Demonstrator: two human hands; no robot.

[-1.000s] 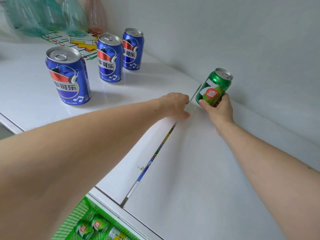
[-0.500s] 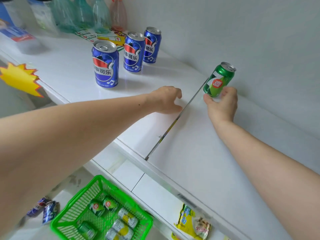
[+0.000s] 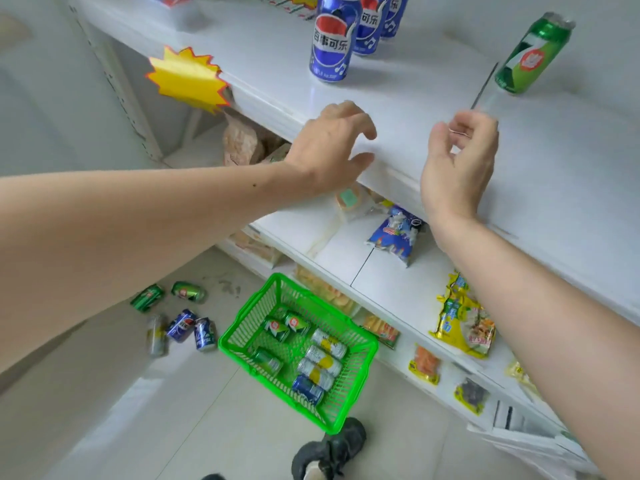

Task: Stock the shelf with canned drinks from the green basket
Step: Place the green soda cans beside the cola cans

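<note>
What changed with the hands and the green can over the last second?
The right hand let go of the green can, which now stands alone on the shelf. Both hands drew back toward the shelf's front edge; the left hand left the divider. The blue cans stayed where they were.

The nearest blue can (image 3: 331, 43) on the shelf reads "百事可乐".
</note>
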